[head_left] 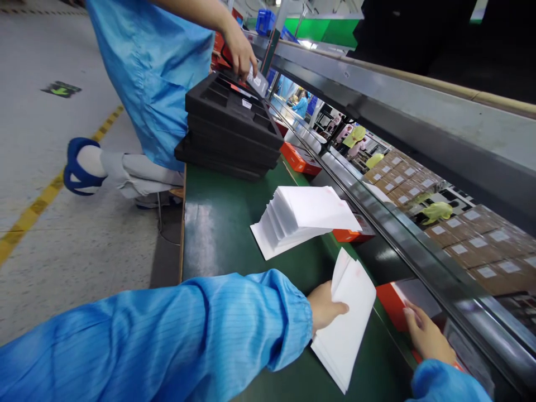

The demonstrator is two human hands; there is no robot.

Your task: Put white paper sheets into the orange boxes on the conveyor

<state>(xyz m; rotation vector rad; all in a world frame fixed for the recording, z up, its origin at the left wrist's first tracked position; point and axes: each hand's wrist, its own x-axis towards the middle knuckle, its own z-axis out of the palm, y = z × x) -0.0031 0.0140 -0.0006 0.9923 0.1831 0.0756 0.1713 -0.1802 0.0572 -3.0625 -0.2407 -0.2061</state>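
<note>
My left hand (325,308) is closed around a small sheaf of white papers (350,312), flat and envelope-like, fanned slightly apart and held above the green work surface (218,223). Further up the bench lies a taller, leaning stack of similar white papers (301,215), its edges uneven. On the right, my right hand (429,335) has its thumb and fingers at the near edge of an orange and white box (396,306). That box lies on the conveyor strip beside the bench, and part of it is hidden by the hand.
Black trays (234,131) are stacked at the bench's far end, where a co-worker's hand (242,53) holds a small packet over them. More orange boxes (299,159) lie along the strip. A metal rail (389,234) runs down the right, with cartons (481,240) beyond it.
</note>
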